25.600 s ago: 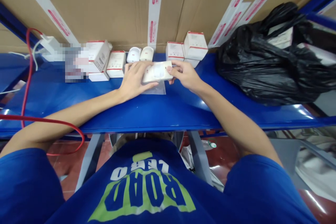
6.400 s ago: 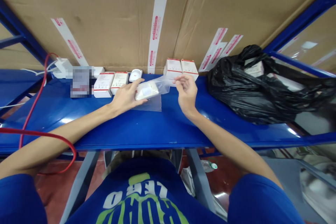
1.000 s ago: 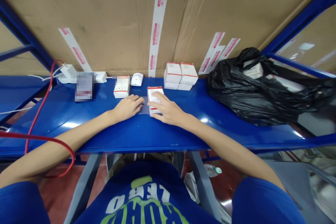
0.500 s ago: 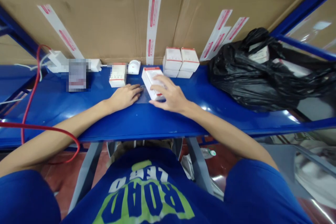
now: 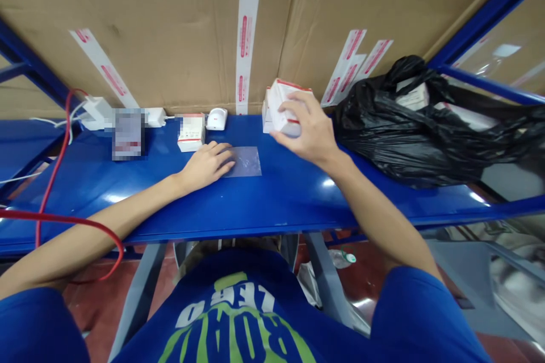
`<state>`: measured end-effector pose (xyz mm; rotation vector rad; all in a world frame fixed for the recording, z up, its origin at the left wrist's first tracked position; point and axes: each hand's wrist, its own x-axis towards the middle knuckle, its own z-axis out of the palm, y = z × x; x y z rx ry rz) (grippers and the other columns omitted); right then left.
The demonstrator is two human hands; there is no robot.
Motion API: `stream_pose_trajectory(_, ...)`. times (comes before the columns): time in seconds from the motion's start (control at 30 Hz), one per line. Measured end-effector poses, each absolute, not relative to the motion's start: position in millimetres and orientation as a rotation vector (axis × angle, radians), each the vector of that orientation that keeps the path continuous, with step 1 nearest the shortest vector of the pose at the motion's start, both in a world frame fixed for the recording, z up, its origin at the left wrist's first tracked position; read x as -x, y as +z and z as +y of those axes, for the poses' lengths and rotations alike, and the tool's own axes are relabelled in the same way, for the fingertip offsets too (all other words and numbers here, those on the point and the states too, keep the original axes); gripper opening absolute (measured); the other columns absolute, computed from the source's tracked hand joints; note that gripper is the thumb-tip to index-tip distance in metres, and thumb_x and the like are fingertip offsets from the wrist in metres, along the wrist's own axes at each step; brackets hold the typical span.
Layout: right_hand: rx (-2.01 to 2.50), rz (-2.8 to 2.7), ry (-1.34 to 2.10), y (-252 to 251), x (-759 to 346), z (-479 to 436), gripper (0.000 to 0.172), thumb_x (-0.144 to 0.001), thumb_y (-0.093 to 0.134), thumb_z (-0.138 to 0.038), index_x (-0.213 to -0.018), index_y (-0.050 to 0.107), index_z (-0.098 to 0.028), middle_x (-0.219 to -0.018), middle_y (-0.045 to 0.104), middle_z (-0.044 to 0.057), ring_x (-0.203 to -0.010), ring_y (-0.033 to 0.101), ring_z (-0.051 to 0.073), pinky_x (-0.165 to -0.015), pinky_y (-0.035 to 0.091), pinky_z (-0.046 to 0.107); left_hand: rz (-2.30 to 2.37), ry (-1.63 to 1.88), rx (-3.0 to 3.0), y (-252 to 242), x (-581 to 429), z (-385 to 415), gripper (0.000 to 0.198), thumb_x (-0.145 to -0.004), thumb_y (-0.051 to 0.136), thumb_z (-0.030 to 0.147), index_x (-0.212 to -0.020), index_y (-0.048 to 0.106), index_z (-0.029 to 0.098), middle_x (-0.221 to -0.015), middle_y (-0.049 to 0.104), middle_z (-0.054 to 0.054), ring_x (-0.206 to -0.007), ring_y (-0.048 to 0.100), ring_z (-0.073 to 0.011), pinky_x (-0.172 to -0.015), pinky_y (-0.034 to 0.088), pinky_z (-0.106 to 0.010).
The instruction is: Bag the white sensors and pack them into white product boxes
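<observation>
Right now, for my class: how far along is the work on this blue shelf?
Done, it seems: white boxes stacked at the back. In hand: the right hand grips a red-edged white box against that stack, while the left hand rests beside a flat clear plastic bag. Apparently left: one white box and a white rounded device further left.

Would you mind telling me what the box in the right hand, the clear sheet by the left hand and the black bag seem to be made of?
The box looks like white card, smooth, with crisp folded edges. The clear sheet looks like thin plastic film, glossy, showing the blue shelf beneath. The black bag looks like thin plastic too, shiny with soft creases.
</observation>
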<state>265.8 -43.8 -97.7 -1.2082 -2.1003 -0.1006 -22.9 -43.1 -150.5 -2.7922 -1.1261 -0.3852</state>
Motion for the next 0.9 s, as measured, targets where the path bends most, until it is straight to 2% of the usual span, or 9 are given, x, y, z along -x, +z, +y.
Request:
stream_pose_trajectory(0.17, 1.353, -2.113, -0.206, -82.1, -304.5, 11.3, 0.045, -0.085, 0.071, -0.054, -0.120, 0.066, -0.026, -0.140, 0.058, 0.015, -0.138, 0.047, 0.045, -0.104, 0.050, 0.067, -1.099, -0.312, 2.915, -155.1, 21.0, -43.5, 0.044, -0.109, 0.039, 0.036, -0.141, 0.063, 0.017, -0.150, 0.060, -0.017, -0.143, 0.052, -0.0327, -0.110, 0.048, -0.053)
stream_pose_trajectory(0.33, 1.392, -2.150, -0.196, -84.4, -328.8, 57.5, 0.051, -0.082, 0.075, -0.054, -0.122, 0.066, -0.024, -0.140, 0.057, 0.017, -0.135, 0.052, 0.043, -0.108, 0.046, 0.069, -1.104, -0.320, 2.981, -158.2, 24.9, -40.3, 0.046, -0.109, 0.037, 0.036, -0.145, 0.060, 0.020, -0.154, 0.057, -0.015, -0.145, 0.052, -0.0291, -0.115, 0.045, -0.051)
stream_pose_trajectory(0.43, 1.421, -2.190, -0.161, -82.9, -331.7, 64.4, 0.056, -0.082, 0.074, -0.054, -0.127, 0.064, -0.021, -0.143, 0.055, 0.019, -0.136, 0.051, 0.045, -0.113, 0.039, 0.073, -1.098, -0.323, 2.989, -158.0, 26.6, -38.4, 0.048, -0.109, 0.036, 0.037, -0.145, 0.059, 0.017, -0.154, 0.056, -0.017, -0.145, 0.052, -0.0301, -0.116, 0.045, -0.051)
stream_pose_trajectory(0.53, 1.372, -2.173, -0.188, -77.4, -315.7, 58.5, 0.056, -0.089, 0.066, -0.052, -0.136, 0.061, -0.023, -0.146, 0.056, 0.018, -0.141, 0.047, 0.045, -0.117, 0.028, 0.076, -1.091, -0.320, 2.992, -158.1, 27.3, -36.8, 0.048, -0.109, 0.035, 0.037, -0.145, 0.059, 0.016, -0.153, 0.057, -0.019, -0.145, 0.053, -0.0304, -0.115, 0.046, -0.051)
stream_pose_trajectory(0.6, 1.306, -2.173, -0.224, -76.8, -288.8, 52.7, 0.047, -0.096, 0.057, -0.043, -0.139, 0.060, -0.023, -0.146, 0.059, 0.016, -0.142, 0.046, 0.042, -0.120, 0.024, 0.075, -1.085, -0.330, 2.994, -158.8, 27.5, -36.1, 0.048, -0.109, 0.035, 0.036, -0.144, 0.060, 0.016, -0.153, 0.057, -0.019, -0.144, 0.053, -0.0305, -0.114, 0.046, -0.051)
stream_pose_trajectory(0.67, 1.225, -2.282, -0.217, -81.9, -250.4, 49.2, 0.041, -0.099, 0.045, -0.027, -0.135, 0.064, -0.022, -0.141, 0.065, 0.016, -0.137, 0.053, 0.038, -0.120, 0.031, 0.067, -1.081, -0.350, 2.993, -159.6, 27.7, -35.9, 0.047, -0.108, 0.036, 0.034, -0.144, 0.060, 0.016, -0.152, 0.058, -0.019, -0.143, 0.054, -0.0305, -0.114, 0.047, -0.052)
stream_pose_trajectory(0.73, 1.133, -2.519, -0.191, -91.7, -207.7, 50.5, 0.042, -0.095, 0.044, -0.014, -0.130, 0.068, -0.015, -0.139, 0.066, 0.018, -0.135, 0.055, 0.036, -0.118, 0.037, 0.060, -1.080, -0.361, 2.987, -160.2, 28.2, -36.4, 0.045, -0.108, 0.037, 0.033, -0.143, 0.061, 0.017, -0.152, 0.059, -0.018, -0.143, 0.054, -0.0297, -0.114, 0.047, -0.052)
stream_pose_trajectory(0.83, 1.097, -2.740, -0.205, -106.1, -155.5, 60.8, 0.057, -0.085, 0.049, -0.001, -0.140, 0.062, -0.011, -0.151, 0.059, 0.018, -0.143, 0.051, 0.033, -0.122, 0.035, 0.054, -1.076, -0.354, 2.980, -160.4, 29.6, -37.8, 0.043, -0.107, 0.039, 0.031, -0.143, 0.061, 0.019, -0.152, 0.059, -0.016, -0.143, 0.054, -0.0282, -0.114, 0.048, -0.050)
stream_pose_trajectory(0.9, 1.086, -2.824, -0.183, -111.5, -135.9, 69.2, 0.072, -0.079, 0.052, 0.004, -0.149, 0.054, -0.014, -0.160, 0.052, 0.015, -0.150, 0.045, 0.030, -0.123, 0.034, 0.052, -1.066, -0.352, 2.978, -160.1, 31.1, -38.3, 0.043, -0.107, 0.040, 0.031, -0.143, 0.061, 0.020, -0.152, 0.059, -0.015, -0.143, 0.055, -0.0280, -0.115, 0.048, -0.050)
